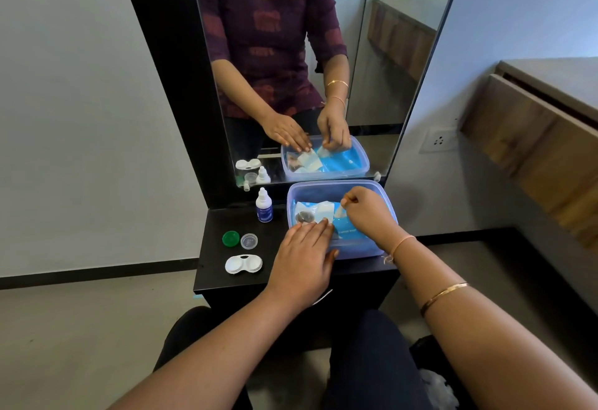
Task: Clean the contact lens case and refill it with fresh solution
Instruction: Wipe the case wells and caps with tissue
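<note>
In the blue tub (310, 190), pressed a packet (312, 209) under the flat left hand (301, 260), pinched a pale tab (339, 212) with the right hand (369, 212), lens case (244, 264) uncapped on the shelf beside. Risked tugging the tub into the bottle (264, 205).

No text can be read with certainty. The small dropper bottle (264, 205) standing on the bench (216, 215) carries a dark blue label with a line of pale lettering near its top, too small to make out. The blue packet (354, 235) inside the plastic tub (323, 185) shows a short line of white print, blurred beyond reading.
</note>
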